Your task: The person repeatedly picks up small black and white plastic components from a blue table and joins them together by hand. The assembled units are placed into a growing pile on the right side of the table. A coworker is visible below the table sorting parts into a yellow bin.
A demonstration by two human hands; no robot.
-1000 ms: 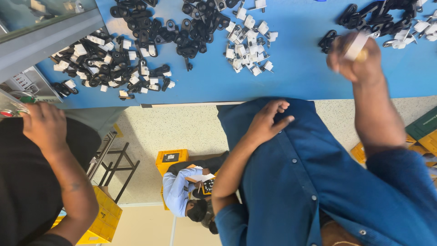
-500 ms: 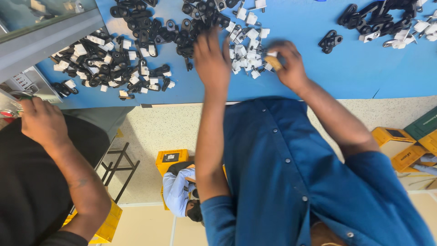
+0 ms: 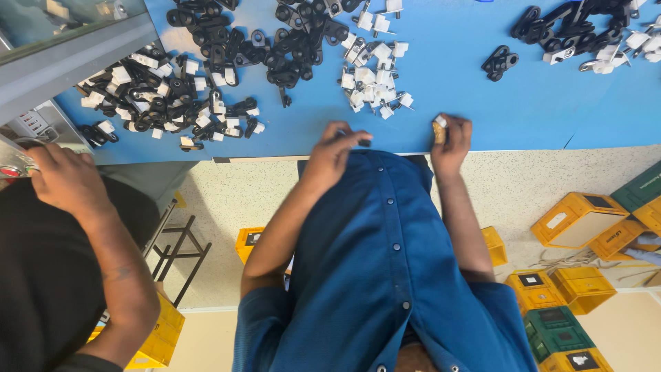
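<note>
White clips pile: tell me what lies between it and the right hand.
Nothing visible: only bare blue table separates the right hand, pinching a small tan-and-white part, from the white clips pile.

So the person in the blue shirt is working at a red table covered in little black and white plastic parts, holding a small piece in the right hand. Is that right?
Not quite: the table is blue, not red, as the head view shows. The rest holds: black parts and white parts lie scattered on it, and the right hand holds a small piece at the table's edge.

Matt blue tabletop (image 3: pixel 482 103), plastic clips (image 3: pixel 375 76)
</note>
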